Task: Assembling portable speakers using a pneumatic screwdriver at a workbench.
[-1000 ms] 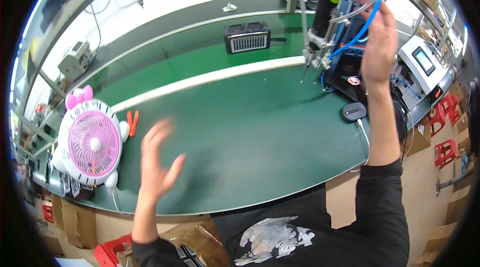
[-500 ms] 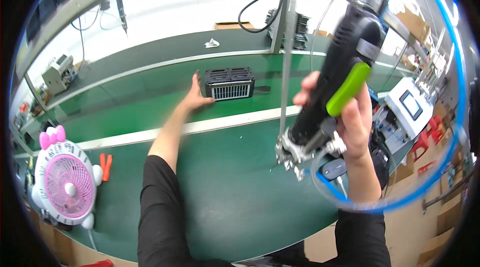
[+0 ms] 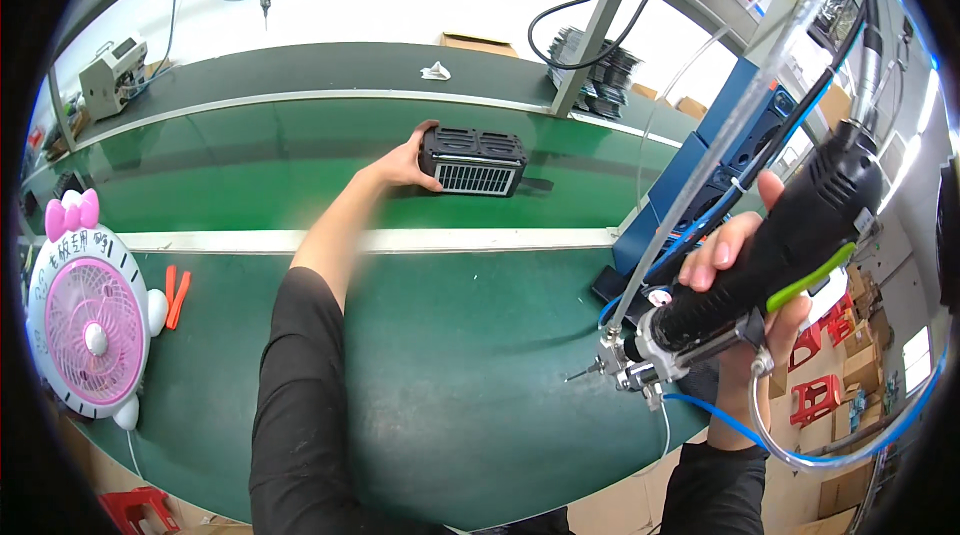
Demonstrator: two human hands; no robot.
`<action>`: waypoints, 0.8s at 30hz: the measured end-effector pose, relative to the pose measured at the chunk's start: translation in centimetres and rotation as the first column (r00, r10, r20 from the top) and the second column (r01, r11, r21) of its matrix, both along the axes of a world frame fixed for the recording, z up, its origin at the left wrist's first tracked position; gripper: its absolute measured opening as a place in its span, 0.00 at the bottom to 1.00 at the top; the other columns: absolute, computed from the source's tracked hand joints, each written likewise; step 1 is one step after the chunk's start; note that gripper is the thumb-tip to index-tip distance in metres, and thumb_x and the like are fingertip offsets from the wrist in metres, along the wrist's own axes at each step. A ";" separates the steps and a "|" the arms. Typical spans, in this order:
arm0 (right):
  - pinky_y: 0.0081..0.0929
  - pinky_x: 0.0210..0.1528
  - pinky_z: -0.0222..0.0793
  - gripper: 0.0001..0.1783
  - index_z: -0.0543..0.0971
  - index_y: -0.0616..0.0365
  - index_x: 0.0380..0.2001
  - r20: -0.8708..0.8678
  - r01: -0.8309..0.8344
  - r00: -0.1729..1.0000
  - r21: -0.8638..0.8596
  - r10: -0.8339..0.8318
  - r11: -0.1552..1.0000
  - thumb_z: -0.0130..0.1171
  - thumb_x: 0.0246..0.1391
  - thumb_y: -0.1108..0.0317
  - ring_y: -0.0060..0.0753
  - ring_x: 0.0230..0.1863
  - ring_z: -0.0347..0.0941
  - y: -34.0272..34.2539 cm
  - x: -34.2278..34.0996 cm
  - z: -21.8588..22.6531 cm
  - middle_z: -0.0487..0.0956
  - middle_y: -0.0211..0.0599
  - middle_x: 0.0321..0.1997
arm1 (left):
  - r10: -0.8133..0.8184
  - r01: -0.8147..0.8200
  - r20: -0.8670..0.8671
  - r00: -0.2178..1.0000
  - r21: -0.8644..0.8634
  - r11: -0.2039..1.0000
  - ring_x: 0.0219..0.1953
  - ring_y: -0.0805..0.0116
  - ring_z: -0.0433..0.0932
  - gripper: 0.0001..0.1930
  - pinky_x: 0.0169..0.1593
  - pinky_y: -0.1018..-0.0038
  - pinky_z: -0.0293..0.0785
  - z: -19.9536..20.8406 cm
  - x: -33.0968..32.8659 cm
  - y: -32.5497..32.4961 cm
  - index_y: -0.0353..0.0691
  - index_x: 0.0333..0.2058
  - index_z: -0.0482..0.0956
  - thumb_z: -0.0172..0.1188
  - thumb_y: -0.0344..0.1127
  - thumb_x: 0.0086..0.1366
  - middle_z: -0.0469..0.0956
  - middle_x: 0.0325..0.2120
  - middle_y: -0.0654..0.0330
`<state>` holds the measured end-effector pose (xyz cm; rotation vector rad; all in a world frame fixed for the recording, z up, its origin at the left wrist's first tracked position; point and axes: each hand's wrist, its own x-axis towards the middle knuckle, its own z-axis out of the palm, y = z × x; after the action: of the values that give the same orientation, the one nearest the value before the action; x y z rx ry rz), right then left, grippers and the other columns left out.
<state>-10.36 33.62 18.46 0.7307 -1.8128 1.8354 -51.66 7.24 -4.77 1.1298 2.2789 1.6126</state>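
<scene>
My left hand (image 3: 407, 165) grips the left end of a black box-shaped device (image 3: 474, 147), thumb at the front and fingers round the back. A small solar panel (image 3: 476, 179) shows on its front face, and it sits on the green strip beyond the white rail. On the right, my right hand (image 3: 728, 253) is wrapped round a black power screwdriver (image 3: 800, 235) with a bright green lever. The tool is held in the air above the bench, tilted, its thin bit (image 3: 580, 374) pointing left. Part of my right palm is hidden behind the tool.
A pink-and-white fan (image 3: 95, 335) stands at the left beside orange-handled pieces (image 3: 177, 297). Blue equipment (image 3: 690, 170) is at the right, near hanging cables and a blue hose (image 3: 735, 425). Stacked dark parts (image 3: 605, 70) and a white crumpled scrap (image 3: 435, 72) lie on the back shelf.
My left hand has closed onto the end of the black device. My right hand has carried the screwdriver to the right and tilted it more. The whole view has shifted.
</scene>
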 end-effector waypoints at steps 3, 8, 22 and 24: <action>0.35 0.44 0.75 0.57 0.52 0.68 0.73 -0.055 -0.090 0.994 0.050 0.092 0.995 0.57 0.59 0.32 0.32 0.38 0.75 0.3 -0.8 -0.2 0.71 0.37 0.39 | 0.059 -0.059 -0.011 0.998 0.028 0.998 0.65 0.54 0.68 0.67 0.70 0.62 0.63 0.1 0.5 0.5 0.47 0.73 0.45 0.83 0.34 0.38 0.67 0.64 0.47; 0.34 0.52 0.73 0.56 0.56 0.73 0.70 -0.006 -0.210 0.978 -0.007 0.210 0.978 0.54 0.60 0.31 0.34 0.43 0.75 0.6 -1.7 -0.1 0.74 0.42 0.42 | 0.233 -0.234 -0.082 0.969 -0.003 0.972 0.60 0.53 0.75 0.63 0.66 0.61 0.69 1.6 3.8 0.8 0.49 0.72 0.51 0.83 0.35 0.37 0.75 0.58 0.45; 0.33 0.47 0.78 0.43 0.64 0.65 0.60 -0.018 -0.327 0.945 -0.077 0.326 0.942 0.62 0.60 0.38 0.32 0.39 0.76 2.1 -1.8 0.4 0.71 0.40 0.42 | 0.201 -0.209 0.081 0.976 0.101 0.973 0.67 0.50 0.66 0.64 0.71 0.57 0.60 7.6 33.4 -11.8 0.40 0.71 0.48 0.85 0.42 0.41 0.65 0.65 0.45; 0.30 0.45 0.76 0.36 0.70 0.66 0.57 -0.055 -0.412 0.911 -0.102 0.408 0.906 0.59 0.64 0.43 0.31 0.39 0.77 1.9 -1.8 0.4 0.76 0.41 0.41 | 0.227 -0.231 0.077 0.971 0.054 0.971 0.67 0.50 0.66 0.64 0.70 0.56 0.63 7.4 38.1 -12.8 0.41 0.71 0.48 0.85 0.39 0.41 0.64 0.65 0.44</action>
<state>-12.16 35.49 18.89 1.1625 -1.6060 2.1502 -13.55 -5.55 2.65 0.8319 2.4031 1.7841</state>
